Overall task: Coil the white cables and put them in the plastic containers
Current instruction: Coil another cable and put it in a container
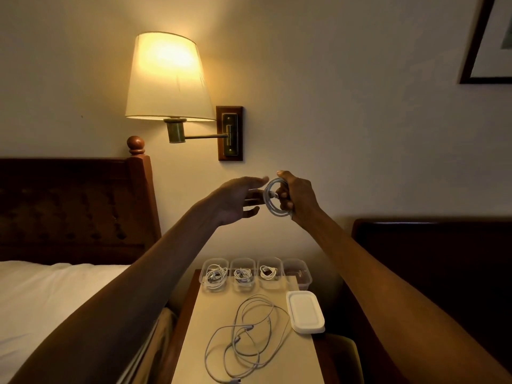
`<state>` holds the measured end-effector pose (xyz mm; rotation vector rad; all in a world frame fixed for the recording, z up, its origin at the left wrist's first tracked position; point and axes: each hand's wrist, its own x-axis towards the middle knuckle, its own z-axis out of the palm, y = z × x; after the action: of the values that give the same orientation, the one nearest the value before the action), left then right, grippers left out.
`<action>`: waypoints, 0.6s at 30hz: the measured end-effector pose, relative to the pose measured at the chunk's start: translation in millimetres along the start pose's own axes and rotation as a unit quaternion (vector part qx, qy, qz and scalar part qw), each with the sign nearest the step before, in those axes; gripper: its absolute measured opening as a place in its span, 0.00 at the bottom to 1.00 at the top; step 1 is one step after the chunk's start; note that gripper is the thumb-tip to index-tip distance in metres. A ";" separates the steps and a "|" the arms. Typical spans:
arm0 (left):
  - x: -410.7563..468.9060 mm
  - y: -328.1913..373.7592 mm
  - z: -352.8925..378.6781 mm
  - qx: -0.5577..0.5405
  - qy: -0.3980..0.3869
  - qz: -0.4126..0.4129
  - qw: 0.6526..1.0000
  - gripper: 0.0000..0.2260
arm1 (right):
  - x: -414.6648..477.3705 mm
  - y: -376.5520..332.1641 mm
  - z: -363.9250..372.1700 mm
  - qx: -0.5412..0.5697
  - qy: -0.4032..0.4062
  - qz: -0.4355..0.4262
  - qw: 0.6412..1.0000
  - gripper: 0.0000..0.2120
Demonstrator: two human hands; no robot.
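coiled cable [273, 199] in right hand [295, 194] grip

Right hand [296, 195]: bare, at the grip itself.
Left hand [238, 199]: bare, just beside the grip.
Right forearm [360, 253]: bare from behind the grip to the frame's edge.
Left forearm [155, 261]: bare likewise.

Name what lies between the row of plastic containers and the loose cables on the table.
Head view: only bare tabletop separates containers and loose cables.
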<state>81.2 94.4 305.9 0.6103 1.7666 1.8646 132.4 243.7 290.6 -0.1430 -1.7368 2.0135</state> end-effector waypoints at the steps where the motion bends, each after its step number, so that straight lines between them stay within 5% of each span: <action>1: -0.8 0.6 0.8 0.004 -0.019 0.013 1.000 0.20 | 1.0 -0.2 0.8 0.003 0.010 -0.001 1.000 0.19; 5: -5.8 3.8 2.5 0.088 -0.087 0.125 0.984 0.22 | 6.5 -1.3 1.4 0.017 0.026 0.006 1.000 0.13; 9: -8.2 2.8 9.3 0.193 0.000 0.248 0.949 0.15 | 3.8 -5.3 -0.1 0.065 0.000 0.027 0.997 0.13; 18: 6.7 -0.9 7.7 0.402 0.189 0.488 0.752 0.08 | 1.9 -12.6 0.0 0.080 0.007 0.007 0.997 0.19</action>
<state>80.9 104.6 305.3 1.8911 2.9080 1.7314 134.2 245.6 303.1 -0.1164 -1.5629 2.1472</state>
